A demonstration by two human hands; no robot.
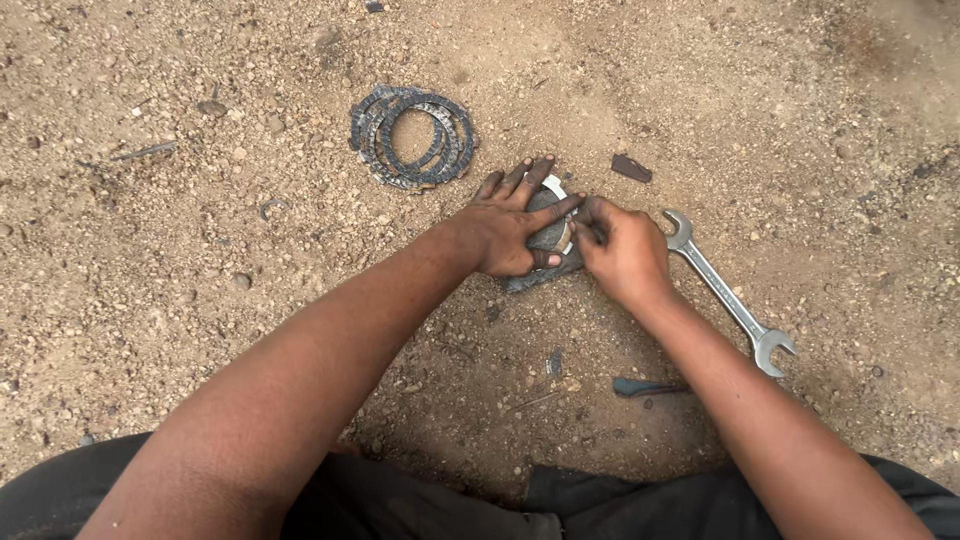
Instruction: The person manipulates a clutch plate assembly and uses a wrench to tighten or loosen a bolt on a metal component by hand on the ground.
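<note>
My left hand (512, 230) lies flat with spread fingers on a round grey metal disc (549, 235) that rests on a dark scrap of cloth (540, 276) on the sandy ground. My right hand (622, 250) is beside it on the right, its fingers pinched at the disc's right edge; what they pinch is hidden. Most of the disc is covered by both hands.
A pile of dark ring-shaped friction plates (413, 137) lies up and left of the hands. A silver open-ended spanner (725, 292) lies to the right. A small dark tool (640, 386) lies near my legs, and a dark stone (631, 167) sits above the right hand.
</note>
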